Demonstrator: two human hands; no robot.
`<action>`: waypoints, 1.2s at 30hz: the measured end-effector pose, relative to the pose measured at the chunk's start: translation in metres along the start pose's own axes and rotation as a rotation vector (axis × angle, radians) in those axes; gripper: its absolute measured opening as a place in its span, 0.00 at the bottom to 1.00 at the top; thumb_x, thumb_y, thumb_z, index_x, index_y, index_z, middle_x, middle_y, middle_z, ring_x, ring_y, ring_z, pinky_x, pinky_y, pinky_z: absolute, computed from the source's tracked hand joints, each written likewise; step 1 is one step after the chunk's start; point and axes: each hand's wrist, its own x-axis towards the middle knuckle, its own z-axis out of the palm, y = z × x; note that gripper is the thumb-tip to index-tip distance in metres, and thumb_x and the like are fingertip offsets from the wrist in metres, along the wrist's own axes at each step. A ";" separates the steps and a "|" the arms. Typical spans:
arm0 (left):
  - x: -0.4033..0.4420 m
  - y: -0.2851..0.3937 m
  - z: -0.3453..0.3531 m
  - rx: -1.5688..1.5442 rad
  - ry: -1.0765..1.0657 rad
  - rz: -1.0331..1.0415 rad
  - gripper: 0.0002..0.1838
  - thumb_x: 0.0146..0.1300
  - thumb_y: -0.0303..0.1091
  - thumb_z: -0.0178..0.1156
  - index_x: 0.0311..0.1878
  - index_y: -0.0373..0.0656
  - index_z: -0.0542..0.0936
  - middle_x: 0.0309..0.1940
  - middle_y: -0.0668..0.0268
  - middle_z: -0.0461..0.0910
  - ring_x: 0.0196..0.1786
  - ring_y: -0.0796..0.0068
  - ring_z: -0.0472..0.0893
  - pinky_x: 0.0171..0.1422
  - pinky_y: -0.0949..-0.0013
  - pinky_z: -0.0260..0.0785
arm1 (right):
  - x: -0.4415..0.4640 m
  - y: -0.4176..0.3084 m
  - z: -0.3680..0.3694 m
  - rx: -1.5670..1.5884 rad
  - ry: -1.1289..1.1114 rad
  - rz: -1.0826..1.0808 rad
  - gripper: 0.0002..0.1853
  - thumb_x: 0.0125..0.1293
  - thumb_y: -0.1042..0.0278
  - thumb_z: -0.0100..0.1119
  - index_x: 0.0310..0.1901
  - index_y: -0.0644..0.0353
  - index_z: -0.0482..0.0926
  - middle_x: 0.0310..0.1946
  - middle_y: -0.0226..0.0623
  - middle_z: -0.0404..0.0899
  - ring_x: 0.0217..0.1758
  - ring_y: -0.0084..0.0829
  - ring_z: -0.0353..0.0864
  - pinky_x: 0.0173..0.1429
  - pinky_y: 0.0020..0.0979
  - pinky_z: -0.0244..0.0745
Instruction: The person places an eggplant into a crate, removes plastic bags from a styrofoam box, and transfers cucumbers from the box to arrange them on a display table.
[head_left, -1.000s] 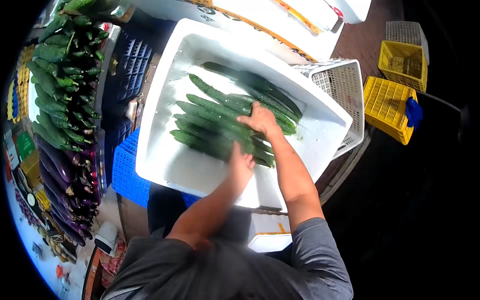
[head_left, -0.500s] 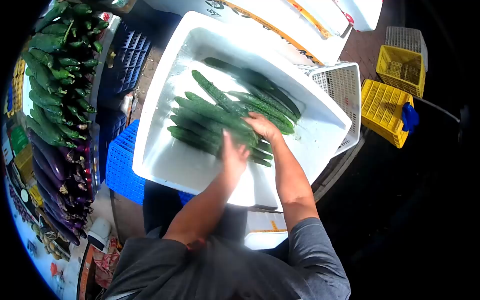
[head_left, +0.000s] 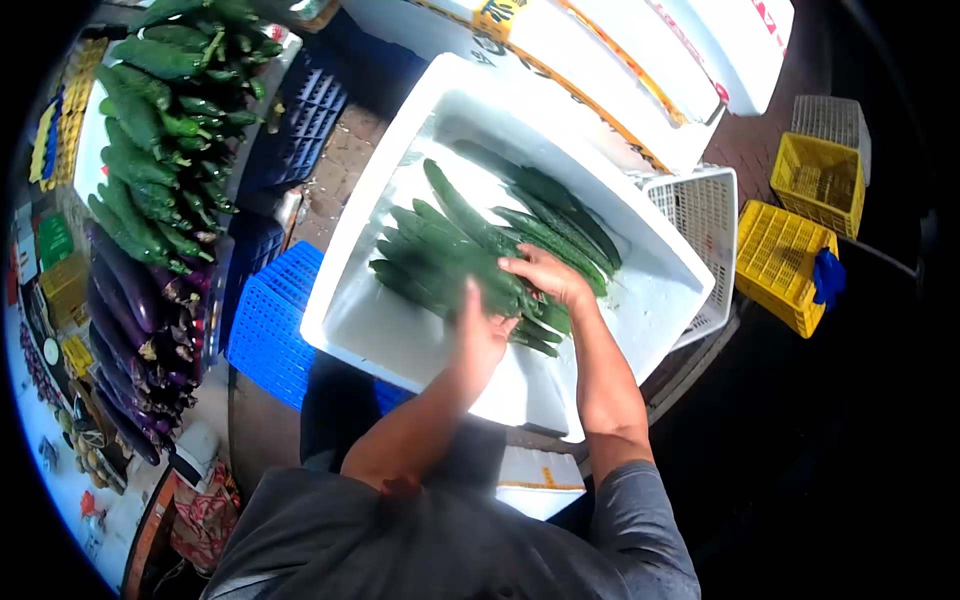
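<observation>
Long dark-green cucumbers (head_left: 437, 250) lie side by side in a deep white foam box (head_left: 335, 300). My right hand (head_left: 548, 274) grips the near right ends of the bunch from above, its fingers curled round them. Lower down and to its left, my left hand (head_left: 482, 335) is closed against the ends of the same cucumbers, thumb up and fingers partly under them; its edges are blurred. More cucumbers (head_left: 560, 215) rest against the far side of the box, apart from the held bunch.
Green peppers (head_left: 150, 130) and eggplants (head_left: 125, 290) are heaped on a stall at left. A blue crate (head_left: 270, 330) stands left of the box, a white basket (head_left: 715, 250) and yellow crates (head_left: 785, 260) at right. More foam boxes (head_left: 620, 70) stand behind.
The whole view has shifted, so the box appears further right and lower. Both hands have closed in on the bunch of cucumbers, which looks bunched tighter; the left fingers now reach under the ends.
</observation>
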 end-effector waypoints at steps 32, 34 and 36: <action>-0.264 0.099 0.061 0.795 -0.409 0.264 0.29 0.69 0.38 0.66 0.69 0.36 0.70 0.59 0.62 0.78 0.61 0.72 0.74 0.68 0.64 0.67 | -0.287 -0.026 0.185 0.524 0.622 -0.618 0.33 0.62 0.55 0.69 0.62 0.67 0.71 0.52 0.37 0.77 0.53 0.31 0.76 0.59 0.33 0.72; -0.266 0.120 0.064 0.800 -0.411 0.373 0.31 0.69 0.39 0.66 0.70 0.36 0.69 0.58 0.62 0.78 0.61 0.71 0.74 0.69 0.63 0.67 | -0.286 -0.072 0.191 0.542 0.569 -0.688 0.36 0.61 0.52 0.72 0.63 0.67 0.71 0.52 0.37 0.77 0.53 0.30 0.76 0.59 0.33 0.72; -0.292 0.163 0.089 0.669 -0.368 0.453 0.30 0.69 0.36 0.66 0.70 0.37 0.68 0.58 0.64 0.77 0.59 0.73 0.75 0.66 0.66 0.70 | -0.279 -0.119 0.192 0.455 0.498 -0.694 0.40 0.58 0.49 0.74 0.65 0.67 0.70 0.53 0.37 0.77 0.54 0.30 0.77 0.59 0.32 0.73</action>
